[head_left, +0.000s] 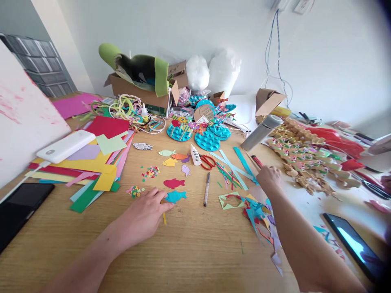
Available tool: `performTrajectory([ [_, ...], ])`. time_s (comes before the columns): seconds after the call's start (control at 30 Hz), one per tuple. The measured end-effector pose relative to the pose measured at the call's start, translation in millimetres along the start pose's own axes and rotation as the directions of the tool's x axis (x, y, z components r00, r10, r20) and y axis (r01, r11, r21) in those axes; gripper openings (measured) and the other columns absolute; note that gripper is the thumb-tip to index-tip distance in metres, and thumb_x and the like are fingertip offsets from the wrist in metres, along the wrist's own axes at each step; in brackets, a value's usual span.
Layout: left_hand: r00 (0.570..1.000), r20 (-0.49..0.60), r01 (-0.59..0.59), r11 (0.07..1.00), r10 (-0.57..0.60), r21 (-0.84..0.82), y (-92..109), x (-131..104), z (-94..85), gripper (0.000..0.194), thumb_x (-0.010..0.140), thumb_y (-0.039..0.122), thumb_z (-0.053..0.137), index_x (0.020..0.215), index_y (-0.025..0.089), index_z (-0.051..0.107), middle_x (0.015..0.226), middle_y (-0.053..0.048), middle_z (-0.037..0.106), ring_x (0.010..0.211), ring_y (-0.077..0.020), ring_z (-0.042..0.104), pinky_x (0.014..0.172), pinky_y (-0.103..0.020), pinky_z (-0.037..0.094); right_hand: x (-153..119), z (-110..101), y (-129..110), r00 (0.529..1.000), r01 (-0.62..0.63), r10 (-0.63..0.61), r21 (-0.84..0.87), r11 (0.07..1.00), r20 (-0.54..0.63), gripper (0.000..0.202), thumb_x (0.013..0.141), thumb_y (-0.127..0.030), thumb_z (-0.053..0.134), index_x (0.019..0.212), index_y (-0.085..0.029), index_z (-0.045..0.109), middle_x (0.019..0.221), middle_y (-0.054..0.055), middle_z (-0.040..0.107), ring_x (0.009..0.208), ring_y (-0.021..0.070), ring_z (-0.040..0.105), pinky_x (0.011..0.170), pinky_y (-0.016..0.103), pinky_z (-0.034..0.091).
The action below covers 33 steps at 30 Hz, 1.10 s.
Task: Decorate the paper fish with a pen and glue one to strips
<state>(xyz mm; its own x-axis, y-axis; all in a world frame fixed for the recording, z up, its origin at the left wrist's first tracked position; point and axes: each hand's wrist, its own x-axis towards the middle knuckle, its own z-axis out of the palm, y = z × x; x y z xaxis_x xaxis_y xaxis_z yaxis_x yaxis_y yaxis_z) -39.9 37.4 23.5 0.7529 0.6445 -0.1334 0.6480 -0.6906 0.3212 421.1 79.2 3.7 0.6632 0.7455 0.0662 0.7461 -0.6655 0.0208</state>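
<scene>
My left hand (pixel 149 211) rests low over the table, thumb and forefinger on the head end of a blue paper fish (pixel 177 197). A thin yellow paper strip (pixel 164 218) pokes out beneath that hand. Just beyond lies a red paper fish (pixel 174 183), with orange, yellow, green and purple paper fish farther back. Over on the right, my right hand (pixel 269 179) is closed beside a red tube-like stick (pixel 257 161) and the end of a blue paper strip (pixel 244 162). Its fingertips are hidden, so what they hold cannot be made out.
A pen (pixel 207 189), red-handled scissors (pixel 208 162) and a white glue bottle (pixel 196 155) lie mid-table. Paper scraps (pixel 258 213) sit near my right forearm. Coloured paper sheets (pixel 106 130) are stacked left; a grey flask (pixel 261 132) stands behind my right hand. Phones lie at both sides.
</scene>
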Motion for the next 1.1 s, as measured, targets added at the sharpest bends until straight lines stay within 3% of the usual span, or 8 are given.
performTrajectory([
  [0.17, 1.0, 0.008, 0.007, 1.0, -0.007, 0.01, 2.0, -0.8, -2.4, 0.052, 0.083, 0.003, 0.042, 0.124, 0.026, 0.063, 0.122, -0.011, 0.057, 0.117, -0.0268, 0.049, 0.1, -0.047, 0.043, -11.7, -21.1, 6.5, 0.996, -0.064, 0.074, 0.206, 0.976, -0.043, 0.028, 0.079, -0.012, 0.051, 0.099, -0.002, 0.068, 0.105, 0.03, 0.063, 0.108, 0.0405, 0.056, 0.086, 0.051, 0.044],
  [0.3, 1.0, 0.021, 0.013, 1.0, -0.013, 0.011, 3.1, -1.3, -3.5, 0.051, 0.083, 0.004, 0.044, 0.124, 0.027, 0.064, 0.116, -0.011, 0.059, 0.115, -0.0276, 0.049, 0.099, -0.047, 0.044, -38.5, -32.7, -11.6, 0.999, 0.008, -0.022, 0.491, 0.871, 0.023, 0.025, 0.086, -0.034, 0.052, 0.086, -0.015, 0.068, 0.081, 0.013, 0.068, 0.077, 0.0242, 0.065, 0.069, 0.038, 0.052],
  [0.33, 1.0, 0.017, 0.013, 1.0, -0.013, 0.01, 3.1, -1.5, -3.4, 0.051, 0.083, 0.004, 0.044, 0.124, 0.027, 0.064, 0.116, -0.011, 0.059, 0.115, -0.0275, 0.049, 0.099, -0.047, 0.043, -49.3, -35.2, -20.3, 0.995, 0.046, -0.09, 0.604, 0.796, 0.043, 0.025, 0.086, -0.038, 0.053, 0.086, -0.018, 0.068, 0.079, 0.008, 0.068, 0.071, 0.0191, 0.064, 0.066, 0.032, 0.052],
  [0.43, 1.0, 0.003, 0.013, 1.0, -0.013, 0.005, 2.4, -2.1, -2.8, 0.051, 0.084, 0.004, 0.043, 0.124, 0.028, 0.064, 0.12, -0.01, 0.058, 0.115, -0.0271, 0.049, 0.099, -0.046, 0.043, -86.2, -43.0, -51.8, 0.898, -0.125, -0.407, 0.984, 0.124, 0.165, 0.033, 0.069, -0.04, 0.076, 0.096, -0.022, 0.067, 0.073, 0.0, 0.063, 0.064, 0.013, 0.058, 0.063, 0.027, 0.049],
  [0.5, 1.0, 0.003, 0.013, 1.0, -0.013, 0.0, 1.8, -2.4, -2.5, 0.052, 0.084, 0.004, 0.042, 0.125, 0.028, 0.063, 0.12, -0.01, 0.058, 0.115, -0.0266, 0.049, 0.1, -0.045, 0.043, -107.7, -47.8, -72.7, 0.827, -0.267, -0.524, 0.963, -0.044, 0.205, 0.046, 0.067, -0.035, 0.081, 0.109, -0.026, 0.066, 0.07, -0.003, 0.061, 0.062, 0.0109, 0.055, 0.06, 0.024, 0.047],
  [0.8, 1.0, 0.014, 0.009, 1.0, -0.009, 0.013, 3.4, -2.4, -5.2, 0.052, 0.083, 0.005, 0.045, 0.127, 0.028, 0.061, 0.116, -0.01, 0.058, 0.113, -0.0263, 0.049, 0.099, -0.044, 0.043, -138.4, -42.1, -118.0, 0.763, -0.344, -0.619, 0.928, -0.142, 0.188, 0.044, 0.069, -0.028, 0.079, 0.111, -0.026, 0.068, 0.069, -0.003, 0.059, 0.064, 0.0114, 0.054, 0.058, 0.024, 0.044],
  [1.0, 1.0, -0.026, -0.016, 0.999, 0.017, 0.03, 1.5, -3.5, -1.8, 0.049, 0.085, 0.005, 0.046, 0.127, 0.027, 0.061, 0.116, -0.011, 0.059, 0.115, -0.0266, 0.049, 0.099, -0.044, 0.043, -149.3, -40.8, -122.9, 0.819, -0.18, -0.574, 0.961, -0.208, 0.029, 0.018, 0.073, -0.031, 0.069, 0.088, -0.021, 0.069, 0.073, 0.001, 0.06, 0.067, 0.0157, 0.057, 0.062, 0.031, 0.047],
  [1.1, 0.999, -0.029, -0.022, 0.999, 0.023, 0.034, 1.3, -3.6, -1.5, 0.047, 0.086, 0.007, 0.047, 0.125, 0.026, 0.062, 0.116, -0.011, 0.059, 0.114, -0.0268, 0.05, 0.098, -0.044, 0.043, -155.4, -51.1, -117.2, 0.868, 0.043, -0.477, 0.977, -0.207, -0.139, 0.021, 0.073, -0.031, 0.072, 0.092, -0.023, 0.067, 0.08, 0.002, 0.062, 0.071, 0.017, 0.059, 0.068, 0.033, 0.049],
])
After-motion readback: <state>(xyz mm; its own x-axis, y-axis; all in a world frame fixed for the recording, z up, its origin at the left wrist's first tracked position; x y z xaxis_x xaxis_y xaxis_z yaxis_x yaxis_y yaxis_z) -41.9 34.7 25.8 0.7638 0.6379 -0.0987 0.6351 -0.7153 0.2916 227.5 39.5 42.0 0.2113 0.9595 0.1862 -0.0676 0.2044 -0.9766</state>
